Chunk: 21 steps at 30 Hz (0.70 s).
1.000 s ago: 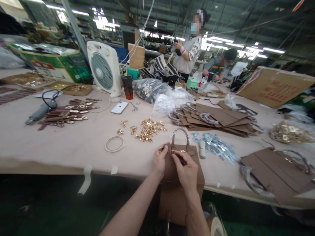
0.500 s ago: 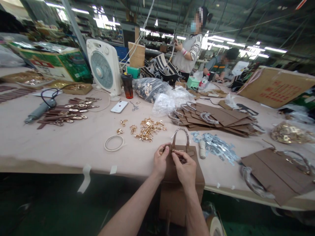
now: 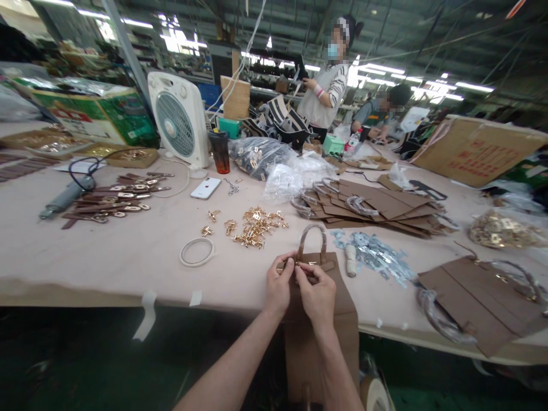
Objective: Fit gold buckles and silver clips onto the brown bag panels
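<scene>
A brown handbag panel [image 3: 345,297] with a plastic-wrapped loop handle [image 3: 313,229] lies at the table's front edge and hangs down over it. My left hand [image 3: 279,283] pinches the panel's upper left edge, thumb on top. Close beside it, my right hand [image 3: 317,291] has its thumb and fingers pressed together at a small gold fitting near the handle's base. The fingers cover most of that fitting. Just beyond the hands lies a heap of gold metal fittings [image 3: 257,227]. Right of the panel are flat silver metal plates [image 3: 377,257] and a small pale roll [image 3: 350,261].
Stacked brown panels [image 3: 377,205] lie at the back right, another handbag panel [image 3: 483,297] at the right edge. To the left are a tape roll [image 3: 196,252], a phone [image 3: 205,188], brown straps [image 3: 115,200], an electric screwdriver [image 3: 66,198] and a fan [image 3: 177,119]. Two people work beyond the table.
Both hands stay at the panel's top by the handle; the right fingers have shifted slightly left, closer to the left thumb. The hanging lower part of the panel has swung a little right.
</scene>
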Tool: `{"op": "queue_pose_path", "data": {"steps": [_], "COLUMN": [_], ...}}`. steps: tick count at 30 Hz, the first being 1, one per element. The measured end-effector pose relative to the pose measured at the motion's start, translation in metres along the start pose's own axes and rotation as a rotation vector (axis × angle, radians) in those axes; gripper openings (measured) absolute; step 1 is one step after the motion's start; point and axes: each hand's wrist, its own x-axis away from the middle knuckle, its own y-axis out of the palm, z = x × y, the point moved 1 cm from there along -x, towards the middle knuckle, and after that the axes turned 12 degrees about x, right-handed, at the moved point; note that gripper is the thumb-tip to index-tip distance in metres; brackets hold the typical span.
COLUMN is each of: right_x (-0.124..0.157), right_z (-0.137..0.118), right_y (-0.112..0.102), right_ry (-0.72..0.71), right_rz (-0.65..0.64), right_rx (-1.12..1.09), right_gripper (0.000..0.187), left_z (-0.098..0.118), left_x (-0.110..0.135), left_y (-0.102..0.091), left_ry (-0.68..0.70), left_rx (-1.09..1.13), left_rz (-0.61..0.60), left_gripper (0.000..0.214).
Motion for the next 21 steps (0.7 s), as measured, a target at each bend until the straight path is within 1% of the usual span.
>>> {"op": "queue_pose_path", "data": {"steps": [2, 5, 7, 9, 11, 14, 17, 19, 21], "right_x": [0.002, 0.007, 0.011, 0.014, 0.017, 0.017, 0.012, 0.007, 0.001], "right_z": [-0.003, -0.003, 0.0, 0.005, 0.01, 0.018, 0.028, 0.035, 0.041], "right_y": [0.005, 0.013, 0.015, 0.014, 0.011, 0.007, 0.007, 0.008, 0.007], "right_ry": [-0.038, -0.157, -0.221, -0.253, -0.262, -0.223, -0.161, -0.151, -0.162], "right_rz": [0.041, 0.149, 0.183, 0.166, 0.128, 0.084, 0.083, 0.072, 0.041], "right_rx": [0.061, 0.213, 0.315, 0.369, 0.375, 0.372, 0.385, 0.403, 0.411], "right_gripper": [0.032, 0.032, 0.034, 0.036, 0.038, 0.042, 0.051, 0.058, 0.063], "left_z": [-0.001, -0.001, 0.0, 0.0, 0.001, 0.0, -0.001, 0.0, 0.005], "left_x": [0.001, 0.001, 0.0, 0.0, 0.001, 0.003, 0.004, 0.003, 0.001], "left_y": [0.0, 0.001, 0.002, 0.002, 0.002, 0.001, 0.0, 0.0, 0.0], "left_ry": [0.001, -0.018, -0.025, -0.021, -0.015, -0.007, 0.001, 0.004, 0.0], "left_rx": [0.016, 0.047, 0.058, 0.057, 0.046, 0.022, -0.007, -0.043, -0.124], "left_rz": [0.007, 0.017, 0.024, 0.028, 0.026, 0.021, 0.029, 0.039, 0.034], "left_gripper": [0.045, 0.046, 0.046, 0.045, 0.044, 0.043, 0.045, 0.045, 0.042]}}
